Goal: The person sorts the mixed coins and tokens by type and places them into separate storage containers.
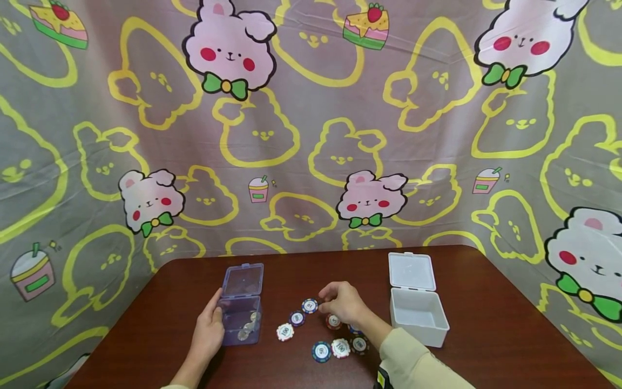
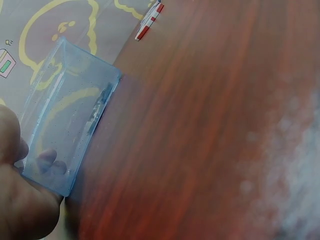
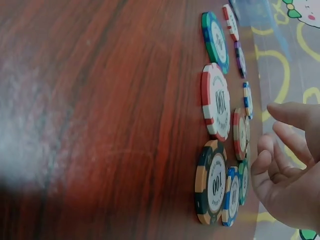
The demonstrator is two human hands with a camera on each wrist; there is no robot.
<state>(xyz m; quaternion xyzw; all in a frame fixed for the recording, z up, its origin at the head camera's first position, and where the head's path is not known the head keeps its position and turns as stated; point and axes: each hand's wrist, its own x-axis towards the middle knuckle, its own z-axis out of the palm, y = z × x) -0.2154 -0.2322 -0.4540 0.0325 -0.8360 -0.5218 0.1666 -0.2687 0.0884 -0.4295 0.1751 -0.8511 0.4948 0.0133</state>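
Note:
My left hand (image 1: 208,330) grips the left wall of a see-through bluish plastic box (image 1: 230,323) whose lid stands open at the back. Several silver coins (image 1: 249,327) lie inside, toward its right side. Over the poker chips is my right hand (image 1: 344,303), its fingers loosely bent; the right wrist view shows nothing between thumb and fingers. Below it lies a red poker chip (image 1: 333,322), partly covered in the head view. A blue poker chip (image 1: 310,306) sits just left of the fingertips. Black-and-orange (image 3: 212,182) and white (image 3: 216,102) chips lie nearer me.
An opaque white box (image 1: 420,316) with its lid raised stands on the right of the brown table (image 1: 170,302). Other chips, one white (image 1: 285,332) and one green-blue (image 1: 321,351), lie between the boxes. A patterned cloth (image 1: 301,162) hangs behind the table.

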